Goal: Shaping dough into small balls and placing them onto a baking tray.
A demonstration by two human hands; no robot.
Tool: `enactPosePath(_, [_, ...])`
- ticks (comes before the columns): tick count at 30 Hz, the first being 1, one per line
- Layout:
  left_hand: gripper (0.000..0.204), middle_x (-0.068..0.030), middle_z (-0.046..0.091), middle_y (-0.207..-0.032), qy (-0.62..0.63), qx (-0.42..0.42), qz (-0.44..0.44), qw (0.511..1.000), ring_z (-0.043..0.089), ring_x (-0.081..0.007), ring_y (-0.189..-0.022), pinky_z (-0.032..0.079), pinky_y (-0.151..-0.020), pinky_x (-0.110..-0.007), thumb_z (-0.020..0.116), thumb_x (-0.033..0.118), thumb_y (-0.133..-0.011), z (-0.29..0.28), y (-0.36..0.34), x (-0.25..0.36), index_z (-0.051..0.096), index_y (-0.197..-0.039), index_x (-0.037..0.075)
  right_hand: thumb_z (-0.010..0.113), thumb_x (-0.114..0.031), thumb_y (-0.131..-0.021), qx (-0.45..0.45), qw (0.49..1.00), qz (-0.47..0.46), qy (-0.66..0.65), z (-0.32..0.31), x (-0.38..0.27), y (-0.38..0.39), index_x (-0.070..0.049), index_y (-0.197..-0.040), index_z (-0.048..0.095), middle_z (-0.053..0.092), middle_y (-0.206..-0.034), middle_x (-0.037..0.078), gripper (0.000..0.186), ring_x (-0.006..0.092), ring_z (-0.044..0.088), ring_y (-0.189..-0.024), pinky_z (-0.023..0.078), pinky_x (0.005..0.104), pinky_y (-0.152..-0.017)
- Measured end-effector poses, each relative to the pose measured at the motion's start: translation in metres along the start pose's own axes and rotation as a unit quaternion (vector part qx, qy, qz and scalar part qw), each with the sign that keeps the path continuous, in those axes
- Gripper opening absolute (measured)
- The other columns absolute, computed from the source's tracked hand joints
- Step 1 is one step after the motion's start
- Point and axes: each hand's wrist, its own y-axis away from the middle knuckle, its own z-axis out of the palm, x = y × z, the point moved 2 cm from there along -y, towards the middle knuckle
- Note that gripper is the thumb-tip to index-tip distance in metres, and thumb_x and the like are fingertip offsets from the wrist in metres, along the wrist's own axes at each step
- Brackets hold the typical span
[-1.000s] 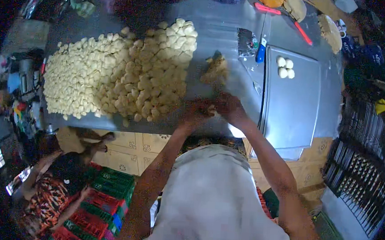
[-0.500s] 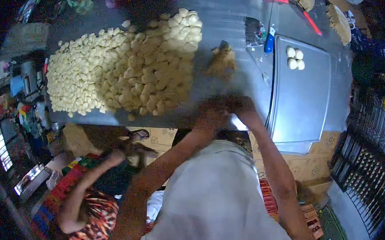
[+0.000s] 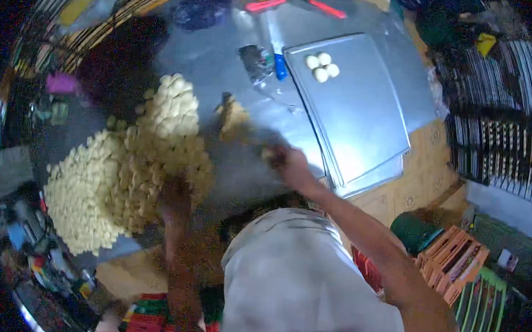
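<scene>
A large heap of pale dough pieces [image 3: 98,185] covers the left side of the metal table [image 3: 240,183]. My left hand [image 3: 176,197] reaches onto the heap's right edge; it is dark and blurred, so its fingers cannot be made out. Over the table's middle, my right hand [image 3: 290,166] is closed, its fingers curled round a small pale piece of dough [image 3: 268,154], partly hidden and smeared by motion. Beyond it lies a mound of tan flour or crumbs [image 3: 232,119]. Several round dough balls [image 3: 322,67] sit together on a flat metal tray [image 3: 363,105] at the right.
Beside the tray's far left corner lie a blue-handled knife [image 3: 279,67] and a dark plastic packet [image 3: 256,63]. Red-handled tools [image 3: 266,5] rest at the far edge. Orange crates [image 3: 453,262] stand on the floor at right. Tall racks [image 3: 496,133] stand beyond the table's right end.
My hands, close together before, have parted: the left went left onto the dough heap, the right stays over the bare table. The view has turned and shifted right; the other person's arm has left it.
</scene>
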Motion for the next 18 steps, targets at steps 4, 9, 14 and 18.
enactPosePath(4, [0.039,-0.0079,0.071,-0.12,0.113,-0.077,-0.002,0.991,0.069,-0.0226,-0.101,0.054,-0.086,-0.036,0.067,0.015,-0.092,0.02,-0.03,0.05,0.065,-0.129,0.006,0.066,-0.01,-0.09,0.134,0.989,-0.009,-0.069,-0.119,0.041,-0.059,0.001,-0.116,0.072,0.075,-0.089,0.011,0.029,0.0214,0.061,-0.064,0.05,0.0381,-0.064])
enactPosePath(9, [0.038,-0.0081,0.073,-0.121,0.217,-0.172,-0.076,0.958,0.07,-0.0215,-0.103,0.054,-0.089,-0.035,0.067,0.013,-0.094,0.044,-0.022,0.091,0.066,-0.131,0.006,0.064,-0.014,-0.094,0.161,0.981,-0.023,0.106,-0.211,0.067,-0.142,0.002,-0.121,0.071,0.074,-0.098,0.014,0.032,0.026,0.065,-0.074,0.051,0.0374,-0.071])
enactPosePath(14, [0.036,-0.0083,0.074,-0.122,0.325,-0.148,-0.055,0.932,0.071,-0.0232,-0.101,0.053,-0.091,-0.036,0.068,0.015,-0.095,0.054,0.029,0.11,0.068,-0.129,0.006,0.059,-0.023,-0.1,0.224,0.962,-0.039,0.154,-0.186,0.108,-0.165,-0.001,-0.125,0.068,0.067,-0.124,0.019,0.035,0.0388,0.066,-0.09,0.052,0.0438,-0.078])
enactPosePath(18, [0.028,-0.0102,0.076,-0.117,0.452,-0.198,-0.115,0.862,0.072,-0.0278,-0.097,0.055,-0.086,-0.038,0.068,0.019,-0.095,-0.001,-0.002,0.167,0.073,-0.119,0.004,0.059,-0.018,-0.096,0.289,0.948,-0.129,0.022,-0.19,0.102,-0.147,-0.001,-0.113,0.069,0.069,-0.115,0.016,0.026,0.0366,0.066,-0.088,0.054,0.0416,-0.079])
